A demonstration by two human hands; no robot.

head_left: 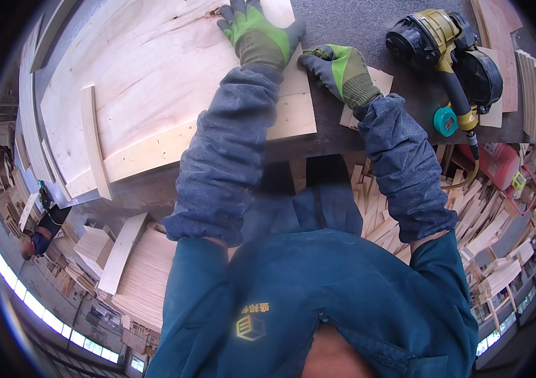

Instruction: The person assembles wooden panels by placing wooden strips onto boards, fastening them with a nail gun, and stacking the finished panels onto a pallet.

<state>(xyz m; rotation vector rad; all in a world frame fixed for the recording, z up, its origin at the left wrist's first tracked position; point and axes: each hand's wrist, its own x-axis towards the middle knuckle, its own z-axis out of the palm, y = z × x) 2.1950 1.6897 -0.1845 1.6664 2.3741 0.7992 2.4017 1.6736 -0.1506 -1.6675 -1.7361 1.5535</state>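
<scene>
A large plywood sheet (pixel 148 69) lies on the dark workbench, with a light wooden strip (pixel 148 157) along its near edge. My left hand (pixel 258 38), in a green and grey glove, rests flat on the sheet near its right end, fingers spread. Just beside that right edge is my right hand (pixel 337 70), gloved alike, its fingers curled in and pressed together. Whatever its fingertips hold, if anything, is hidden. A small wooden piece (pixel 378 82) lies partly under my right wrist. Another narrow wooden slat (pixel 95 142) crosses the sheet's left part.
A yellow and black coil nailer (pixel 447 60) lies on the bench at right, its hose hanging off the edge. Beside it sits a teal tape measure (pixel 445 121). Stacked boards (pixel 145 271) and scattered offcuts (pixel 375 201) lie below. A co-worker (pixel 38 242) is at far left.
</scene>
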